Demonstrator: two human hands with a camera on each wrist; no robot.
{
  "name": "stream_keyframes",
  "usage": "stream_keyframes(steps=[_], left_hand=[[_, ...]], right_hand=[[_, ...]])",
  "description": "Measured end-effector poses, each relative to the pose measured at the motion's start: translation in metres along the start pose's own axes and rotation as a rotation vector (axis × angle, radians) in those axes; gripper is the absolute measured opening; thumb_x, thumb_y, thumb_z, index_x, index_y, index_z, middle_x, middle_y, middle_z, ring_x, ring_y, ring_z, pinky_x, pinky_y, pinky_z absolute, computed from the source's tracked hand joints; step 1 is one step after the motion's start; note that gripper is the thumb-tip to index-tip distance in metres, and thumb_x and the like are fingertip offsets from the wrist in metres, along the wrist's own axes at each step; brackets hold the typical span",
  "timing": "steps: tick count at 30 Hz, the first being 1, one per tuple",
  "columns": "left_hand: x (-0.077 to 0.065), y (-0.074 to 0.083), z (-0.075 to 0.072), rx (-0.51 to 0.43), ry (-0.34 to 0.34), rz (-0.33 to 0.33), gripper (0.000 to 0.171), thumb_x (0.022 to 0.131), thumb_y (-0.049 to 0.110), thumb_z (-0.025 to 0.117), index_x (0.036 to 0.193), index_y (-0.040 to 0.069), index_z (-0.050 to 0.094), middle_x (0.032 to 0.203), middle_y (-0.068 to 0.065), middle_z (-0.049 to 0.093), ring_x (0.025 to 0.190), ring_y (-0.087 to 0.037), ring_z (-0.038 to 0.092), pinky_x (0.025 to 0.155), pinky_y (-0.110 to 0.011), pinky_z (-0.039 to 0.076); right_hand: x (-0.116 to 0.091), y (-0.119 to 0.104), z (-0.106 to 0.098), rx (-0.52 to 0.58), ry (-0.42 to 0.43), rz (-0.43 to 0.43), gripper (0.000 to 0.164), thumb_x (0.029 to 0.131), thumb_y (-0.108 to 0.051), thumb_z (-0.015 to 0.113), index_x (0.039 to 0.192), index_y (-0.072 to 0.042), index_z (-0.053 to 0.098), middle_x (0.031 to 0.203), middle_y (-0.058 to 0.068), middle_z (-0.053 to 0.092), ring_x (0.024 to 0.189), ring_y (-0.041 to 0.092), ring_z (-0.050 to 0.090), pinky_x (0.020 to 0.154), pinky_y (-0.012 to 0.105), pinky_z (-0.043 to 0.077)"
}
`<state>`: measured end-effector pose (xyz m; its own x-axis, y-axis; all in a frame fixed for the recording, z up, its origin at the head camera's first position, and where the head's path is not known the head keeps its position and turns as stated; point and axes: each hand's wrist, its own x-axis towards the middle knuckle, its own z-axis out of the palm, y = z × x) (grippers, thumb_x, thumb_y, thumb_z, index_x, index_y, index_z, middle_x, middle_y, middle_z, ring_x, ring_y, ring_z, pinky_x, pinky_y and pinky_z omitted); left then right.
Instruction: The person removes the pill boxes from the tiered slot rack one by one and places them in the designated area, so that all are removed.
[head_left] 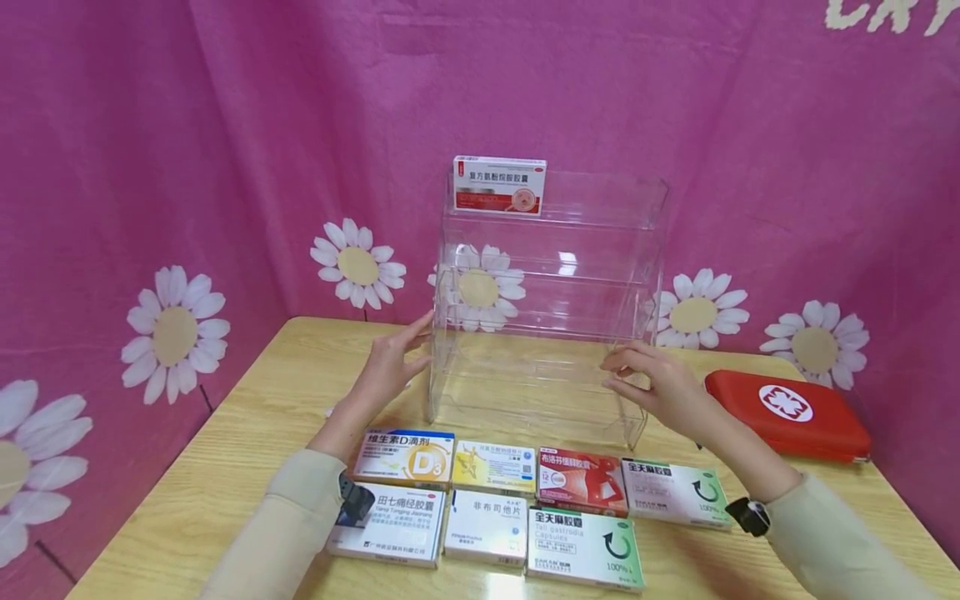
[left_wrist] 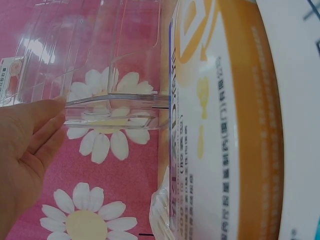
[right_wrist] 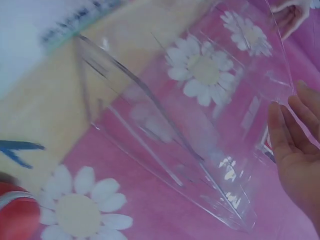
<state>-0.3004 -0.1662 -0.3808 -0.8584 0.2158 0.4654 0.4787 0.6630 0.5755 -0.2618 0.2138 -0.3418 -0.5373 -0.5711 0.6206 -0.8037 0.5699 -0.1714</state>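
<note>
A clear plastic tiered display rack stands upright at the back of the table. On its top tier, at the left, sits a white and red medicine box. My left hand is at the rack's left side, its extended fingertips right at the side panel; in the left wrist view the fingers meet the panel's edge. My right hand overlaps the rack's lower right side in the head view. Its fingers are loosely bent, thumb apart, with nothing seen between them; the right wrist view shows the same relaxed fingers.
Two rows of medicine boxes lie in front of the rack, among them a vitamin D box, a red box and a green-white box. A red first-aid case lies at right. Behind hangs a pink flowered curtain.
</note>
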Motion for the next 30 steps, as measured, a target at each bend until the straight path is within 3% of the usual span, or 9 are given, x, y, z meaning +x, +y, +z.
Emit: stream_keyframes(steps=[6, 10, 21, 30], left_hand=[[0.0, -0.001, -0.001, 0.01, 0.007, 0.003, 0.071, 0.085, 0.001, 0.073, 0.148, 0.01, 0.042, 0.129, -0.015, 0.066, 0.117, -0.031, 0.066, 0.101, -0.041, 0.054], [0.0, -0.002, 0.0, 0.017, 0.004, 0.003, 0.071, 0.085, 0.002, 0.072, 0.148, 0.01, 0.042, 0.129, -0.015, 0.065, 0.117, -0.03, 0.065, 0.101, -0.041, 0.054], [0.0, -0.005, 0.002, 0.008, 0.01, 0.019, 0.069, 0.085, 0.002, 0.072, 0.147, 0.009, 0.043, 0.127, -0.014, 0.067, 0.116, -0.03, 0.067, 0.101, -0.04, 0.054], [0.0, -0.006, 0.003, 0.014, 0.019, 0.026, 0.069, 0.085, 0.002, 0.073, 0.147, 0.01, 0.044, 0.127, -0.014, 0.067, 0.113, -0.03, 0.068, 0.099, -0.041, 0.056]], right_hand=[[0.042, 0.014, -0.002, -0.02, 0.082, -0.035, 0.025, 0.072, 0.006, 0.08, 0.093, 0.0, 0.068, 0.094, 0.014, 0.069, 0.08, 0.025, 0.071, 0.069, 0.041, 0.063], [0.071, 0.022, -0.003, -0.03, 0.155, -0.032, 0.022, 0.075, 0.002, 0.08, 0.094, 0.003, 0.069, 0.101, 0.019, 0.068, 0.083, 0.03, 0.07, 0.073, 0.04, 0.063], [0.153, 0.03, -0.009, 0.061, 0.285, 0.11, 0.035, 0.083, -0.001, 0.074, 0.114, 0.008, 0.063, 0.11, 0.024, 0.065, 0.102, 0.036, 0.064, 0.093, 0.044, 0.058], [0.204, 0.042, -0.008, 0.043, 0.261, 0.244, 0.047, 0.084, -0.005, 0.074, 0.128, 0.003, 0.057, 0.118, 0.025, 0.059, 0.11, 0.039, 0.06, 0.102, 0.045, 0.054]])
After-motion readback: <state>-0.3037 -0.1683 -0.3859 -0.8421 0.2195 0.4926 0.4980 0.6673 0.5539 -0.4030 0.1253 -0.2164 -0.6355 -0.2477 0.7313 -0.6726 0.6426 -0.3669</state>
